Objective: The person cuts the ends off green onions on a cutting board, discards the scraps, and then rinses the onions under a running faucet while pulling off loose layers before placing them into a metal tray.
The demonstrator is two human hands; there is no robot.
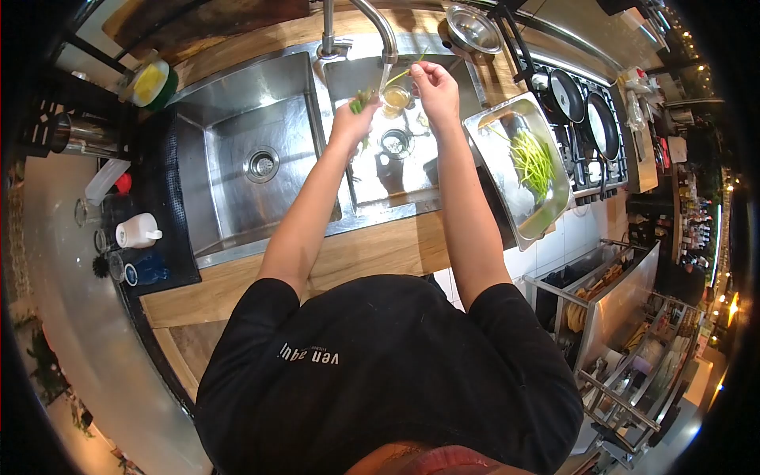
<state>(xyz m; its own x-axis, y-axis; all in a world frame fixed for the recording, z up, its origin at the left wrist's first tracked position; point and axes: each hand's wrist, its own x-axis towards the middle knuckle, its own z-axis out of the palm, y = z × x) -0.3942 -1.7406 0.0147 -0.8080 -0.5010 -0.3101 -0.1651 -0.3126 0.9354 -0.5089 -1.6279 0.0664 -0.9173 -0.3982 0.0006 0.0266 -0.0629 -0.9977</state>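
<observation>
Over the right sink basin [427, 184], my left hand [352, 127] is closed around a small bunch of green stalks [361, 101]. Pinched in the fingers of my right hand [438, 91] is a single thin green stalk [401, 75]. Water runs from the curved faucet [385, 39] between my two hands. Below the stream stands a small round container [396, 96] that looks yellowish inside. A metal tray [529, 225] to the right of the sink holds a pile of long green stalks [532, 162]. The exact kind of plant is too small to tell.
The left sink basin [229, 182] lies beside the right one. A steel bowl [473, 30] sits behind the sink, and pans [603, 127] stand on the stove at right. On a dark mat at left are a white mug [138, 230] and several glasses.
</observation>
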